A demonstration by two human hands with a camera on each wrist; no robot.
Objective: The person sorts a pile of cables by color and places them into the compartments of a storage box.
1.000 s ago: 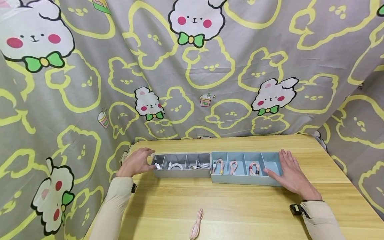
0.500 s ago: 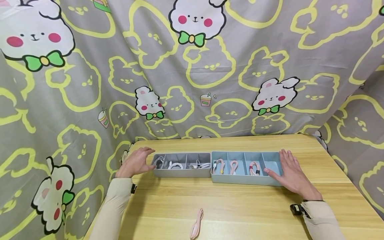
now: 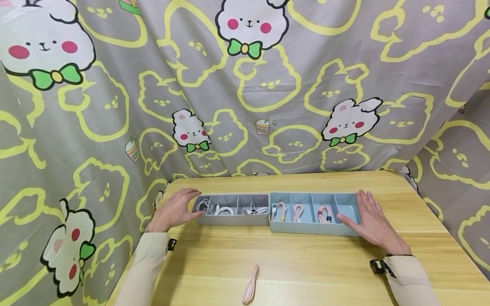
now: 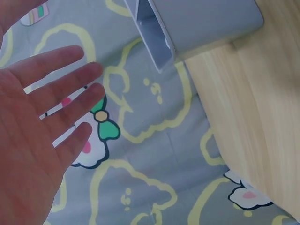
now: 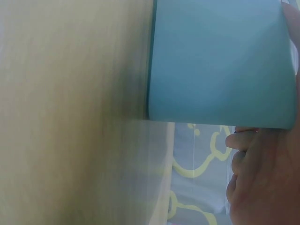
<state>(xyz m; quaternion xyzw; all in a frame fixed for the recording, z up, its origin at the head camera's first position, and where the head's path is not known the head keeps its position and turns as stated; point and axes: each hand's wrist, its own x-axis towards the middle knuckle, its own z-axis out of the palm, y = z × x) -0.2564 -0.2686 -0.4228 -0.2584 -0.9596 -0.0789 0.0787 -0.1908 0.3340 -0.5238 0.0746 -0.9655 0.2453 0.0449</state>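
Near the left end of the grey divided box, my left hand holds nothing; the left wrist view shows its fingers straight and spread. The thumb is near the box's front corner; whether it touches I cannot tell. White coiled cables lie in the box, one of them a white cable in the leftmost compartment. My right hand rests on the right end of the light blue divided box, fingers extended and thumb over the rim. Pink cables lie in its three left compartments.
A pink bundled cable lies on the wooden table towards the front edge. Both boxes stand end to end near the back of the table. A patterned curtain hangs behind and on both sides.
My left hand has let go of the white cable, which now lies coiled in the grey box's leftmost compartment. The hand has shifted slightly since. My right hand has stayed in place.
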